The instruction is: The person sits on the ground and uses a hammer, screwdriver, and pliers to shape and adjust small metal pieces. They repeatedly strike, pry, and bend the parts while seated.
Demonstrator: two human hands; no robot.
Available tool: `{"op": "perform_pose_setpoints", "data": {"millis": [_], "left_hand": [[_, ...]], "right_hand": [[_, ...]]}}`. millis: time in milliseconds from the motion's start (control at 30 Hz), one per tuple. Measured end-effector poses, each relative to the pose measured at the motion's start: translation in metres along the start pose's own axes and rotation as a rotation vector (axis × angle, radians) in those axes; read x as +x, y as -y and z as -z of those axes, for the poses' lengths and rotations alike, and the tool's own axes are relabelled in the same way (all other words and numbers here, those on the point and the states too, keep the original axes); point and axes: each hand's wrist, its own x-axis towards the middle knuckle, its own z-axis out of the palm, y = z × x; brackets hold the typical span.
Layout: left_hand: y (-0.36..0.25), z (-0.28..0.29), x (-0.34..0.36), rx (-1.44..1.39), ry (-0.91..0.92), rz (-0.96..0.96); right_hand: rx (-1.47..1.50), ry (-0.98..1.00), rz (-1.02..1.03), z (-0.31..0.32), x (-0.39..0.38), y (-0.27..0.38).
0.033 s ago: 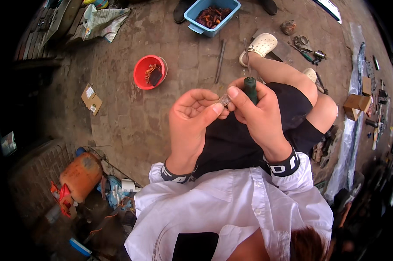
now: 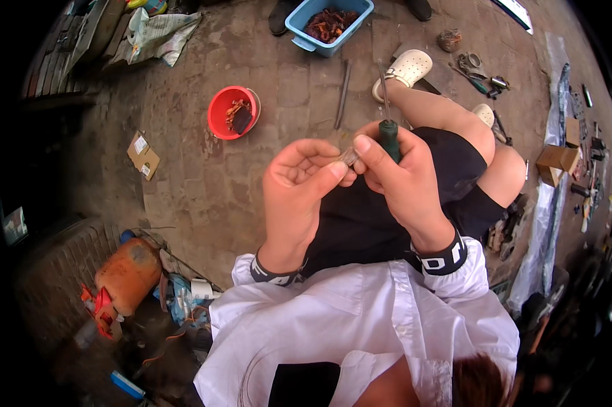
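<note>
My left hand [image 2: 299, 186] pinches a small, pale, shiny piece [image 2: 348, 157] between thumb and fingertips, its other fingers curled. My right hand [image 2: 404, 183] touches the same piece with its thumb tip and grips the dark green handle of a screwdriver [image 2: 388, 139], whose thin metal shaft points away from me, toward a cream clog [image 2: 407, 68] on my foot. Both hands are held over my black shorts [image 2: 346, 224], close together. What exactly the small piece is, I cannot make out.
A red bucket [image 2: 213, 108] stands at left, a blue tub [image 2: 300, 41] at the top. A metal rod [image 2: 342, 95], tools [image 2: 479, 87], a cardboard box [image 2: 555, 163] and plastic sheeting [image 2: 533, 271] lie about. An orange tank [image 2: 129, 275] is at lower left.
</note>
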Motion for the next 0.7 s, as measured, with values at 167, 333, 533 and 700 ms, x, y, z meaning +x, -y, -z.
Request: {"op": "perform_pose_setpoints", "data": {"millis": [167, 333, 533, 700], "left_hand": [[0.006, -0.012, 0.007, -0.017, -0.036, 0.091], [0.007, -0.018, 0.014, 0.311, 0.053, 0.039], [0.007, -0.019, 0.013, 0.338, 0.088, 0.022], [0.010, -0.021, 0.010, 0.273, 0.070, 0.039]], "right_hand": [[0.092, -0.012, -0.045, 0.015, 0.005, -0.002], [0.055, -0.061, 0.018, 0.027, 0.006, -0.004], [0.123, -0.081, 0.022, 0.023, 0.006, -0.014], [0.229, -0.073, 0.006, 0.020, 0.004, -0.017]]}}
